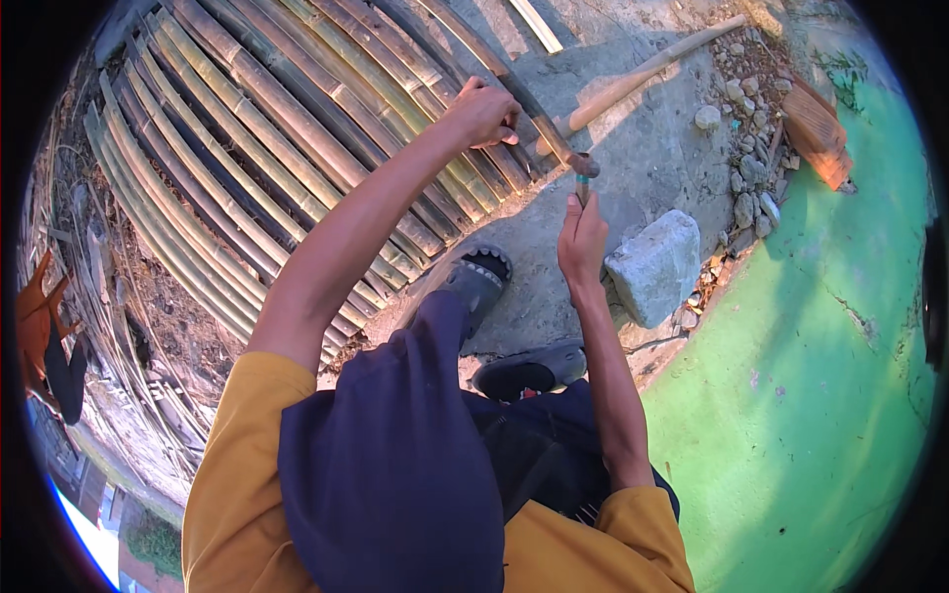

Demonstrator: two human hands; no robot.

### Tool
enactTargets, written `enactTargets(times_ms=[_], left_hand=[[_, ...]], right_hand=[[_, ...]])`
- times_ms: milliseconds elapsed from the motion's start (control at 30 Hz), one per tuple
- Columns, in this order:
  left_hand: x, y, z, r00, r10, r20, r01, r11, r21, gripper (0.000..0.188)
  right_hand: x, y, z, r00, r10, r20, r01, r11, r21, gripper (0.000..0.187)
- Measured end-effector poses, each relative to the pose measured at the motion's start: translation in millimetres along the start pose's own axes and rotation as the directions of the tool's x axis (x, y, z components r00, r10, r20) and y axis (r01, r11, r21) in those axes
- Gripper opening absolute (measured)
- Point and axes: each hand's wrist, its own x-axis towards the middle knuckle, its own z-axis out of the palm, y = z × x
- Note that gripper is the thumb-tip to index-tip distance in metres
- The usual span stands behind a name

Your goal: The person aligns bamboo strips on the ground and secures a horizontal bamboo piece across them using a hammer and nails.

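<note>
My right hand [583, 237] is wrapped round the handle of a hammer [585, 166], thumb lying along it. The hammer has a brown head and a teal band just below. Its head is at the near end of a dark bamboo strip [542, 121]; I cannot tell whether they touch. My left hand [482, 114] is closed with curled fingers, over the ends of the bamboo and beside that strip. What it grips, if anything, is hidden. Split bamboo poles [287, 119] lie side by side to the left of and beyond my feet.
A wooden pole [652, 67] lies on the concrete at the far right. A large pale stone block [654, 265] sits by my right forearm, near rubble [751, 168] and an orange-brown broken block [819, 133]. Green-painted floor [791, 395] spreads right. My dark shoes [484, 282] stand below the bamboo.
</note>
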Motion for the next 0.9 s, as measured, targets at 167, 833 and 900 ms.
enactTargets(times_ms=[167, 833, 900], left_hand=[[14.8, 11.5, -4.5, 1.000, 0.017, 0.000, -0.017, 1.000, 0.018, 0.028], [26.0, 26.1, -2.9, 0.999, 0.047, -0.005, -0.047, 0.999, -0.019, 0.029], [12.4, 8.4, 2.9, 0.999, 0.046, -0.016, -0.046, 0.999, 0.006, 0.028]], right_hand=[[-3.5, 23.1, 24.5, 0.994, -0.109, 0.020, 0.110, 0.993, -0.047, 0.031], [-3.1, 31.5, 23.8, 0.991, -0.088, -0.102, 0.094, 0.994, 0.056, 0.029], [1.8, 14.9, 27.9, 0.996, -0.065, -0.059, 0.070, 0.993, 0.097, 0.029]])
